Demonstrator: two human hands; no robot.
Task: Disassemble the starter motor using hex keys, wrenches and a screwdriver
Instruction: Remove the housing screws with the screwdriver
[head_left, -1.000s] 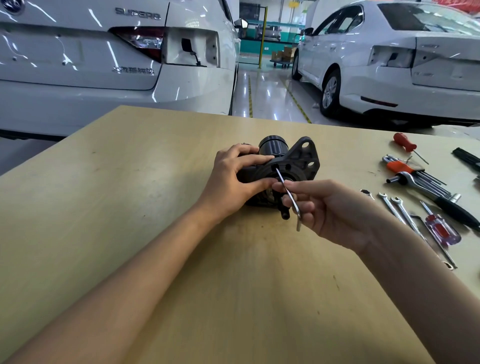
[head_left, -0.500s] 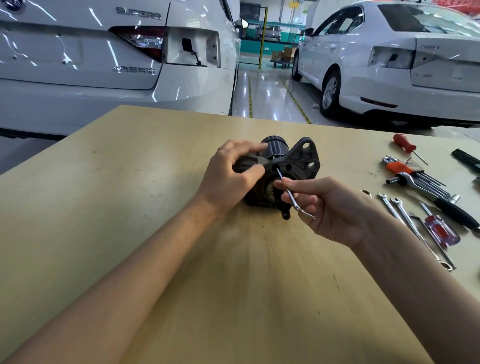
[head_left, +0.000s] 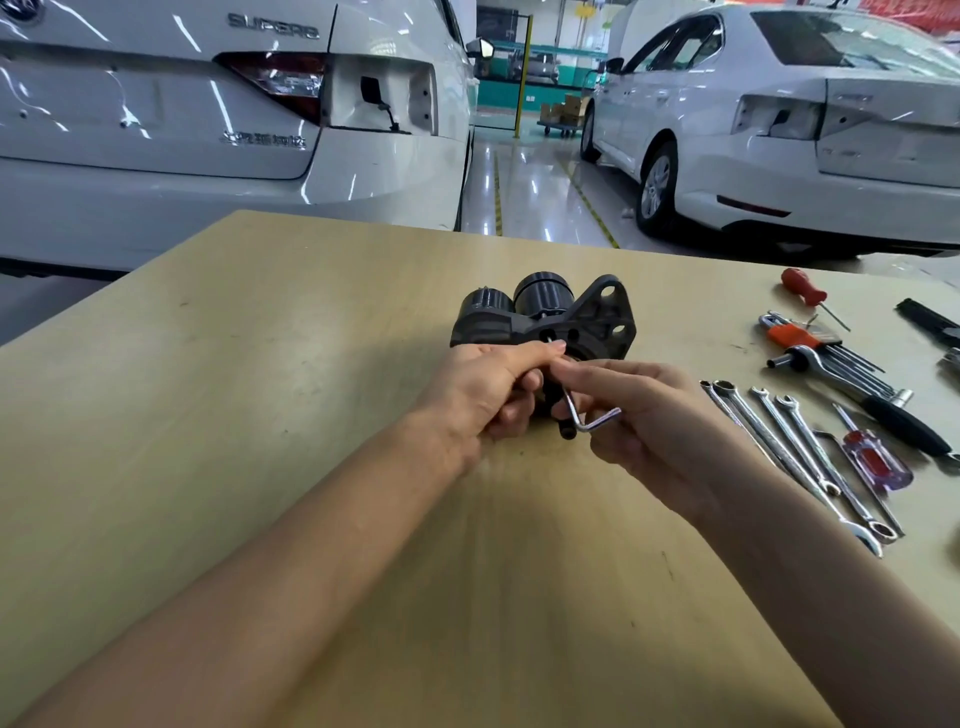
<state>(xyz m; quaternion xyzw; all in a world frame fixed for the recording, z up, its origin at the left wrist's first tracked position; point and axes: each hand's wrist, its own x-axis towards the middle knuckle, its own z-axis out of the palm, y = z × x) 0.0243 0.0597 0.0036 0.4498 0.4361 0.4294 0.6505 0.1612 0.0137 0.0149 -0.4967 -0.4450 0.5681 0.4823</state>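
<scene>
Nearest me the right hand (head_left: 649, 415) pinches a hex key (head_left: 587, 418), its long arm slanting up and away toward the motor (head_left: 545, 322) on the table (head_left: 260, 364), whose near end the left hand (head_left: 483, 384) grips.

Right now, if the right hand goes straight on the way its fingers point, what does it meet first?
The right hand, holding the hex key, points left and slightly away. It would probably meet the left hand first, whose fingers nearly touch it, with the starter motor just behind; depth is uncertain.
</scene>
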